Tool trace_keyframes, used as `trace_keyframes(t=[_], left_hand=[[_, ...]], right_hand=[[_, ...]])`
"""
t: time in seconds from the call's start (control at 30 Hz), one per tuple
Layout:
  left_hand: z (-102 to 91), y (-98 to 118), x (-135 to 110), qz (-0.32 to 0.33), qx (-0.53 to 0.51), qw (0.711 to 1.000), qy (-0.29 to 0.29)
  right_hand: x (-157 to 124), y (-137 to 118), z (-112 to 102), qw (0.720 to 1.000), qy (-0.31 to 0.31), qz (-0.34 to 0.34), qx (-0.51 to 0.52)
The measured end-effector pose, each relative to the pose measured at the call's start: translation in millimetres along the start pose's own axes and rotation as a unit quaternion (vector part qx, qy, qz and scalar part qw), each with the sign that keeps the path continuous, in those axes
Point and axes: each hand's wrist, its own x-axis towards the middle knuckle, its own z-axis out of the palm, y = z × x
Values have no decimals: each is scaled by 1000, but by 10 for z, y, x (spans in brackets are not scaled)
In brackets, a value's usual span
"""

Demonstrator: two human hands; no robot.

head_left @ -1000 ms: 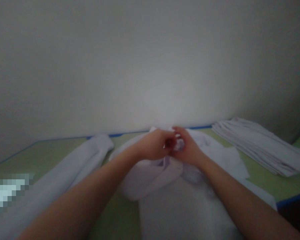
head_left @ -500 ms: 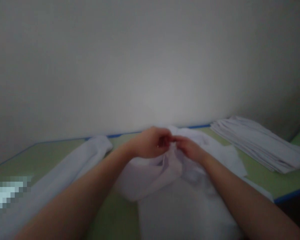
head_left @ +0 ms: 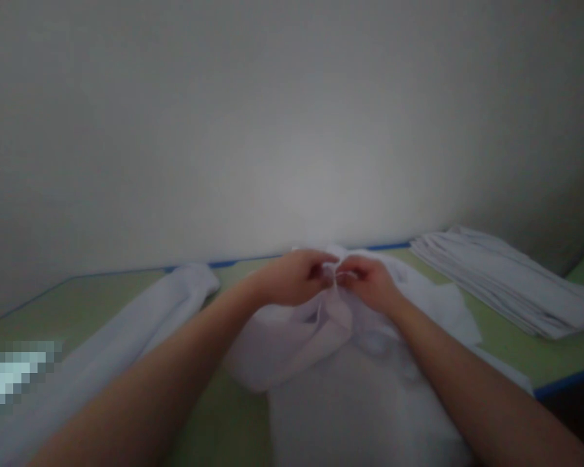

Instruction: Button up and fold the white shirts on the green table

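Note:
A white cloth garment (head_left: 331, 402) lies loosely bunched on a green table, its upper part lifted into folds. My left hand (head_left: 304, 275) is closed in a pinch on a fold of it, the fingertips near the middle of the view. Facing it, my right hand (head_left: 367, 279) pinches the same raised fold from the other side. A small gap separates the fingertips of the two hands, with white fabric between them. The exact part of the garment in the fingers is too dim and blurred to make out.
A long folded white cloth (head_left: 126, 337) lies on the left of the green table (head_left: 506, 285). At the right is a stack of flat white cloths (head_left: 511, 279). A grey wall (head_left: 292, 130) rises behind the blue-edged table.
My right hand has turned and its fingers are more curled, and the fingertips of both hands have drawn slightly apart. The garment's raised fold has shifted a little; the other cloths stay put.

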Motion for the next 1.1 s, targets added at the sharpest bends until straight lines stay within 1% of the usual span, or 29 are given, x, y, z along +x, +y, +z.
trace_keyframes(t=[0.1, 0.2, 0.3, 0.37, 0.47, 0.53, 0.6, 0.67, 0.73, 0.77, 0.83, 0.9, 1.0, 1.1], left_hand=[[-3, -14, 18, 27, 36, 999, -14], [-40, -34, 35, 32, 59, 998, 16], [-72, -39, 37, 39, 47, 997, 46], [-71, -27, 30, 47, 33, 997, 43], [-45, 3, 17, 55, 10, 998, 28], [-30, 17, 7, 55, -22, 998, 31], [-25, 13, -2, 41, -79, 995, 34], [-23, -8, -7, 11, -158, 987, 12], [-10, -34, -7, -13, -231, 973, -25], [2, -44, -5, -16, -257, 966, -38], [32, -53, 0, -12, -276, 960, -44], [60, -45, 4, -9, -241, 970, -32], [65, -12, 0, -8, -115, 993, -11], [22, 23, -14, 5, -18, 1000, -24]], right_hand=[[14, 10, -8, 999, 23, -18, -33], [20, 15, -3, 998, 43, -38, -38], [13, -20, -5, 996, 61, -60, -3], [6, -62, -15, 995, 71, -59, 29], [1, -104, -29, 995, 55, -40, 67], [4, -95, -25, 997, 42, -24, 55], [7, -64, -12, 999, 40, -2, 34], [7, -36, -1, 998, 34, 25, 39], [4, -33, 0, 997, 16, 46, 60], [3, -41, -5, 996, 9, 49, 68], [2, -71, -22, 996, 0, 42, 75], [8, -98, -41, 997, -3, 19, 70], [19, -114, -53, 999, -16, -17, 48], [12, -114, -34, 997, -59, -27, 38]])
